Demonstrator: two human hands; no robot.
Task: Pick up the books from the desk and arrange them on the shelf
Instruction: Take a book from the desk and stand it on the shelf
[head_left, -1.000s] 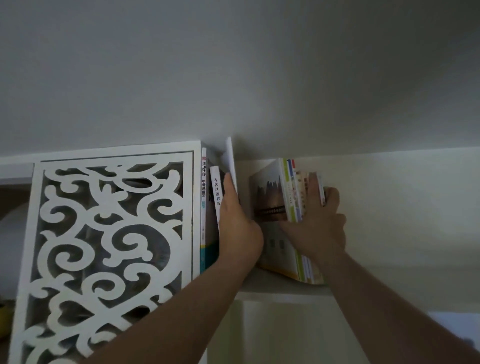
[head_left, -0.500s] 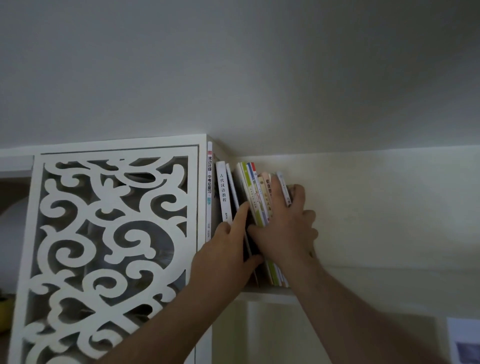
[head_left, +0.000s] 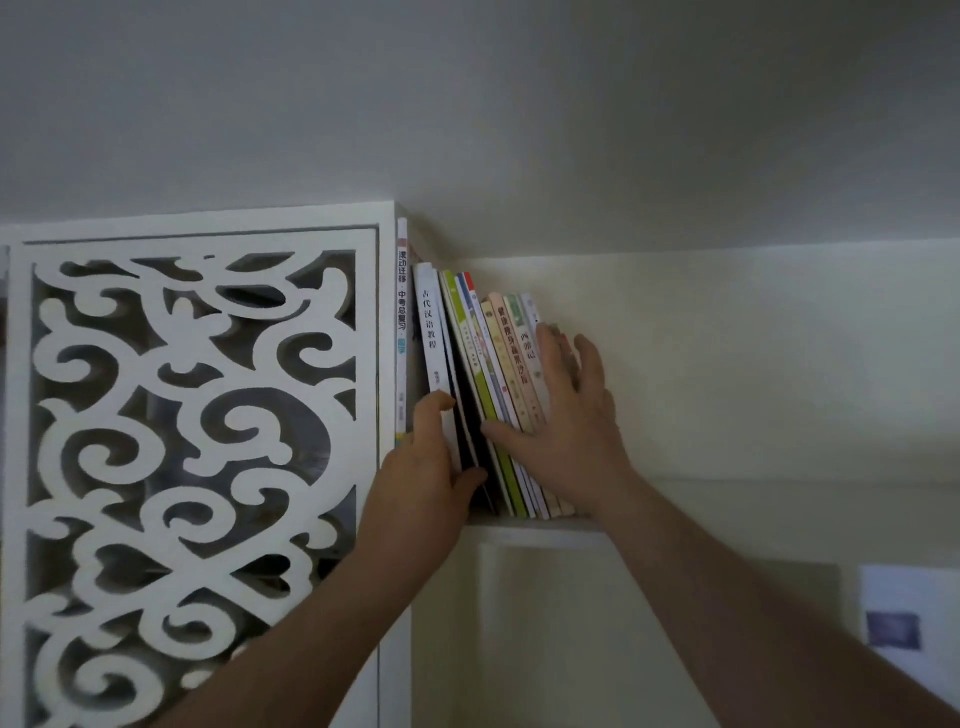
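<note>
A row of books stands on a high white shelf (head_left: 524, 526) and leans slightly to the left. A tall thin book (head_left: 401, 322) is against the cabinet side, then a white book (head_left: 430, 332), then a bundle of colourful thin books (head_left: 498, 364). My left hand (head_left: 428, 467) grips the lower part of the white book, index finger curled on its left and thumb across the dark spines beside it. My right hand (head_left: 569, 415) lies flat with spread fingers, pressing the spines of the colourful books.
A white carved lattice panel (head_left: 197, 441) fills the left side, directly beside the books. The cream back wall (head_left: 753, 364) stretches right of the row. A sheet of paper (head_left: 904, 613) hangs at the lower right.
The colourful bundle was tilted and apart from the row; my right hand has pushed it in against the others. My left hand dropped from holding books aside to gripping the white book low down.
</note>
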